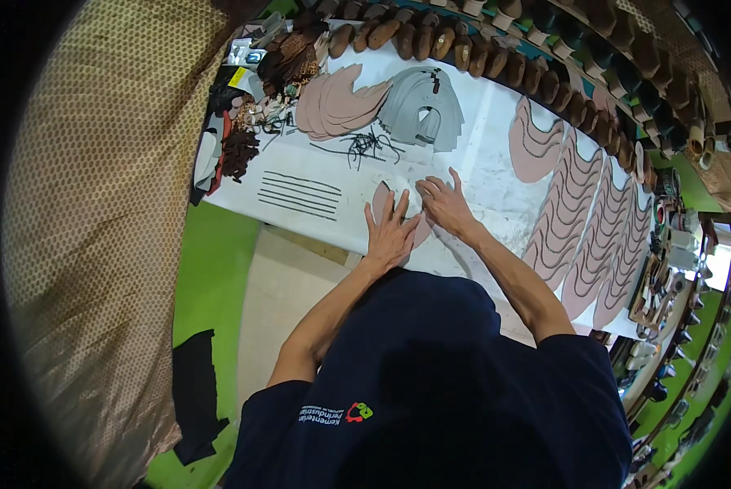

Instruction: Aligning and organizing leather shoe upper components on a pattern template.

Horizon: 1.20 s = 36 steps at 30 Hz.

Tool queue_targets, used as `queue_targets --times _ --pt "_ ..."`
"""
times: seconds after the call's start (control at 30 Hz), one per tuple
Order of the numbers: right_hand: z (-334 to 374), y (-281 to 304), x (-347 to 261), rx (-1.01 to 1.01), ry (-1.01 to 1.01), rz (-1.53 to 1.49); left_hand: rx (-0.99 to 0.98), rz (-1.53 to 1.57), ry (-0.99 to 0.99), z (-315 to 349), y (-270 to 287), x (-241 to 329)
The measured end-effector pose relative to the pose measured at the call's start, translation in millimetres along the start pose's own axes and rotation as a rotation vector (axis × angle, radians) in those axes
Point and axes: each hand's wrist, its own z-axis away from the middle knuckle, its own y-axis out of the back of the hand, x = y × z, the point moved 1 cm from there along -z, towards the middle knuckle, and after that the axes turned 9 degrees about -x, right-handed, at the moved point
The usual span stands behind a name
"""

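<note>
A pink curved shoe-upper piece [382,196] lies at the near edge of the white table, partly hidden under my hands. My left hand [391,234] rests flat on it, its fingers spread. Close beside it, my right hand [447,205] touches down with bent fingertips at the piece's far edge, its little finger lifted apart. Nothing shows in its grip, though the thumb side is hidden. Left of my hands, several thin dark strips [300,196] lie in parallel rows. Beyond them is a loose tangle of dark strips [369,148].
A fanned pile of pink pieces [341,102] and a stack of grey curved pieces [422,106] lie at the back. Pink pieces with dark curved trim [557,216] overlap in rows on the right. Brown shoe forms [488,61] line the far edge. A patterned curtain [104,228] hangs left.
</note>
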Motion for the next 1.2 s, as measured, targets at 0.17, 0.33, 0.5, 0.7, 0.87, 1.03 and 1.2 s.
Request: queue_targets --times 0.17,0.33,0.5,0.7,0.87,1.03,1.2 --pt "-0.3 -0.8 0.7 -0.018 0.008 -0.007 0.025 -0.001 0.013 -1.8 1.2 -0.7" --pt "1.7 -1.7 1.7 0.004 0.021 0.023 -0.014 -0.028 -0.001 -2.7 -0.5 2.4" --pt "14.6 8.7 -1.4 0.061 -0.128 -0.194 -0.002 0.007 0.006 -3.7 0.2 5.4" --pt "44.6 4.9 -12.8 0.195 -0.332 -0.213 -0.003 0.019 0.020 -0.5 -3.9 3.1" --pt "43.0 0.5 -10.1 0.140 -0.349 -0.168 -0.035 0.050 0.037 -1.0 -3.0 3.5" --pt "34.0 9.2 -13.7 0.221 -0.302 -0.196 -0.033 0.060 0.052 2.4 -6.7 4.5" --pt "34.8 3.1 -5.9 0.146 -0.260 -0.220 -0.019 0.079 0.053 5.2 -6.8 6.8"
